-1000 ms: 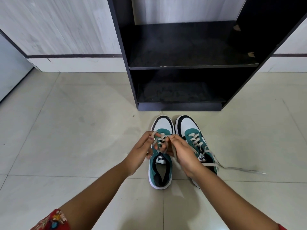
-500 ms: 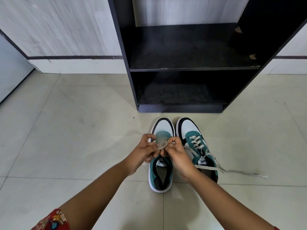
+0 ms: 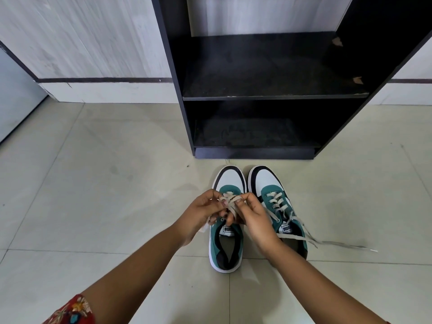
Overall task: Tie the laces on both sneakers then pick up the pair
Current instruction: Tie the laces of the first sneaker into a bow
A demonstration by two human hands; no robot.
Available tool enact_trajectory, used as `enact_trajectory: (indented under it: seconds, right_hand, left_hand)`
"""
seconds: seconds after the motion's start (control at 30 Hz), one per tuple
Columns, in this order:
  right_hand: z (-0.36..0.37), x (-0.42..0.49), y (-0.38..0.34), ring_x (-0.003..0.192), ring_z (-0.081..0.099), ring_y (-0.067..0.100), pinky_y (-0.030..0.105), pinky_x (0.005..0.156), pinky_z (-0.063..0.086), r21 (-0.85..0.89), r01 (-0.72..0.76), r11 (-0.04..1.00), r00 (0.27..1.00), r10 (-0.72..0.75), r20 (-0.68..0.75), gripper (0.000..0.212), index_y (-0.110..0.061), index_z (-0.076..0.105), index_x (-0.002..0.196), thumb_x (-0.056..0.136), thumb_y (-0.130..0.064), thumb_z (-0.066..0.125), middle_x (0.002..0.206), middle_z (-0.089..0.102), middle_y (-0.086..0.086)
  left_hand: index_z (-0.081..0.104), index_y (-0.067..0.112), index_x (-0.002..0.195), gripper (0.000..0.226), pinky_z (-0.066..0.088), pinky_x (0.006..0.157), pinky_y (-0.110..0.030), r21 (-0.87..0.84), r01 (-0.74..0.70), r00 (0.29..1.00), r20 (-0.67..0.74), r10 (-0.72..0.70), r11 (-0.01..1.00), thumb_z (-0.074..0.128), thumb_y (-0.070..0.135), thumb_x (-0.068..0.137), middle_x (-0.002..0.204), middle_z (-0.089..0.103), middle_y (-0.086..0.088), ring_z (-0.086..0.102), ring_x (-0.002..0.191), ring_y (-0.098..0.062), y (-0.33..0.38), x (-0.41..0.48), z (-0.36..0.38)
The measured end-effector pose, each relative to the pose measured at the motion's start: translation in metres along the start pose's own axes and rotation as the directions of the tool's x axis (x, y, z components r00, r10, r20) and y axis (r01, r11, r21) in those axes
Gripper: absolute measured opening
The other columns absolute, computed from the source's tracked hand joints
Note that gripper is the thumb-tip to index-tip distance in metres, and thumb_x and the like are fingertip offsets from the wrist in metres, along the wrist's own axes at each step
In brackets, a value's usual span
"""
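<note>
Two teal, white and black sneakers stand side by side on the tiled floor, toes toward a black shelf. Over the left sneaker (image 3: pixel 226 244) my left hand (image 3: pixel 201 213) and my right hand (image 3: pixel 253 215) meet, each pinching its beige laces (image 3: pixel 230 199), which cross in loops between my fingertips. The right sneaker (image 3: pixel 272 190) has loose laces (image 3: pixel 327 242); one end trails far to the right across the floor. My right wrist covers part of the right sneaker's heel.
A black open shelf unit (image 3: pixel 268 97) with two dark shelves stands just beyond the toes. A pale wood-grain wall (image 3: pixel 81 43) with a dark strip runs behind it. Light floor tiles (image 3: pixel 93 183) spread to the left and right.
My hands have shifted a little from their earlier pose. The lace loops between my fingers have been drawn together and crossed over the left sneaker's tongue. The right sneaker has stayed put.
</note>
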State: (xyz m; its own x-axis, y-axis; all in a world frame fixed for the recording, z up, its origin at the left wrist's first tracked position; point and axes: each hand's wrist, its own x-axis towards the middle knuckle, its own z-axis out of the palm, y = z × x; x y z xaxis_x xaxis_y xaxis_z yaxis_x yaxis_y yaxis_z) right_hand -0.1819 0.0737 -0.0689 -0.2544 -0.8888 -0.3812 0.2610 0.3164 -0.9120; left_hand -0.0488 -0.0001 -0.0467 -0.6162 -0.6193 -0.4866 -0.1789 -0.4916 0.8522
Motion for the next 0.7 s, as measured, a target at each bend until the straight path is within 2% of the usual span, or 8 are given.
enact_trajectory:
  seconds: [0.07,0.17,0.27,0.4,0.47,0.57,0.63,0.7]
  right_hand:
    - [0.002,0.003,-0.004,0.045,0.057,0.015,0.027,0.058,0.054,0.014,-0.085,0.996,0.995,0.086,-0.045,0.012,-0.006,0.051,0.088,0.095,-0.008,0.042,0.047,0.061,0.003]
    - [0.002,0.011,-0.01,0.045,0.058,0.017,0.028,0.055,0.048,0.01,-0.226,0.974,0.973,0.226,-0.034,0.009,-0.007,0.056,0.088,0.091,-0.008,0.047,0.046,0.06,0.003]
    - [0.002,0.015,-0.014,0.044,0.057,0.016,0.026,0.05,0.037,-0.001,-0.306,0.952,0.952,0.306,-0.008,0.009,-0.007,0.058,0.089,0.089,-0.006,0.049,0.044,0.058,0.001]
    - [-0.003,0.014,-0.01,0.049,0.059,0.013,0.018,0.045,0.042,0.117,-0.356,0.927,0.933,0.348,0.088,0.018,-0.004,0.051,0.109,0.093,-0.011,0.046,0.053,0.059,0.002]
    - [-0.005,0.011,-0.009,0.054,0.06,0.015,0.02,0.049,0.043,0.17,-0.34,0.925,0.939,0.323,0.12,0.016,-0.006,0.053,0.102,0.095,-0.018,0.044,0.057,0.061,0.003]
    - [-0.004,0.005,-0.009,0.058,0.06,0.015,0.024,0.058,0.042,0.116,-0.276,0.954,0.96,0.267,0.087,0.033,-0.014,0.053,0.072,0.098,-0.028,0.038,0.059,0.061,0.002]
    - [-0.001,0.0,-0.007,0.058,0.06,0.013,0.023,0.061,0.045,0.038,-0.198,0.979,0.979,0.196,0.059,0.04,-0.014,0.048,0.062,0.098,-0.03,0.039,0.058,0.062,0.0]
    - [0.0,-0.007,-0.005,0.059,0.057,0.01,0.025,0.067,0.046,-0.134,-0.08,0.988,0.996,0.084,0.024,0.042,-0.014,0.05,0.058,0.095,-0.033,0.045,0.056,0.059,-0.004]
  left_hand:
    - [0.056,0.009,0.084,0.008,0.039,0.054,-0.008,0.346,-0.165,0.976,-0.076,0.203,0.924,0.064,0.009,0.083,0.073,0.062,0.002,0.053,0.055,-0.001,-0.001,-0.002,0.0]
    - [0.06,0.017,0.09,0.008,0.045,0.064,-0.014,0.884,-0.372,0.801,0.151,0.579,0.284,0.063,0.018,0.083,0.101,0.065,0.004,0.059,0.075,-0.004,-0.005,-0.002,-0.009]
    - [0.062,0.016,0.098,0.023,0.047,0.061,-0.022,0.856,-0.479,0.646,0.492,0.584,-0.192,0.066,0.012,0.076,0.103,0.071,0.001,0.058,0.073,-0.015,-0.006,0.001,-0.013]
    - [0.054,0.014,0.09,0.03,0.049,0.062,-0.027,0.818,-0.465,0.634,0.575,0.517,-0.339,0.071,0.009,0.066,0.084,0.069,-0.003,0.057,0.068,-0.02,-0.001,0.005,-0.011]
    - [0.047,0.012,0.086,0.023,0.047,0.063,-0.029,0.843,-0.463,0.673,0.536,0.51,-0.274,0.064,0.008,0.07,0.078,0.065,-0.008,0.055,0.067,-0.025,-0.001,0.006,-0.009]
    - [0.045,0.013,0.085,0.009,0.041,0.06,-0.032,0.885,-0.308,0.896,0.147,0.419,0.349,0.053,0.011,0.083,0.073,0.059,-0.007,0.051,0.066,-0.022,0.001,0.003,-0.002]
    - [0.043,0.017,0.076,0.016,0.036,0.059,-0.032,0.644,-0.059,0.979,-0.113,0.171,0.763,0.055,0.01,0.083,0.065,0.051,-0.001,0.045,0.059,-0.016,0.004,0.006,0.002]
    - [0.044,0.014,0.07,0.019,0.032,0.055,-0.029,0.38,0.131,0.978,-0.201,-0.056,0.916,0.059,0.005,0.079,0.064,0.047,-0.004,0.04,0.056,-0.014,0.007,0.008,0.001]
